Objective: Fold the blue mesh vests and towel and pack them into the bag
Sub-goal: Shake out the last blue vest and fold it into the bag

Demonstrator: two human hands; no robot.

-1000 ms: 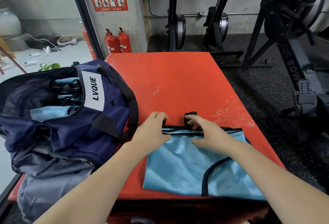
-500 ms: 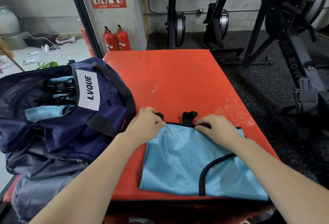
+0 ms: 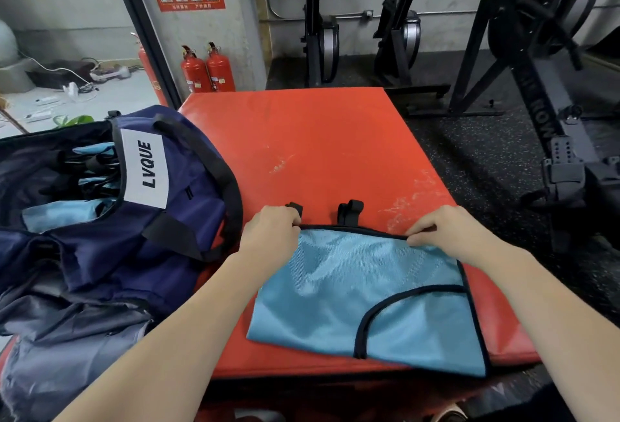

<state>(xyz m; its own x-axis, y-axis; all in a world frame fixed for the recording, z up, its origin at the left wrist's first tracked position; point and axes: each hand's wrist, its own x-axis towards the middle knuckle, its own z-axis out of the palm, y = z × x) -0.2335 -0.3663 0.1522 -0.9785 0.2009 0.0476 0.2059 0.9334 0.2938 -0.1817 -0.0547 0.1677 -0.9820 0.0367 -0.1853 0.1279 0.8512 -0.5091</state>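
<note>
I had the blue mesh vest (image 3: 352, 290) lying flat on the red mat (image 3: 318, 139), just right of the navy LVQUE bag (image 3: 174, 220), which stood open with blue fabric already inside. My left hand (image 3: 270, 235) pinched the far left corner of the vest, and my right hand (image 3: 443, 230) pinched the far edge near the right corner, fingers curled on the black trim. To fold it well, I judged both corners should lift together and travel evenly, so the trim met trim without skewing. The vest's long axis ran left to right across the mat, its black straps (image 3: 349, 211) pointing away from me.
</note>
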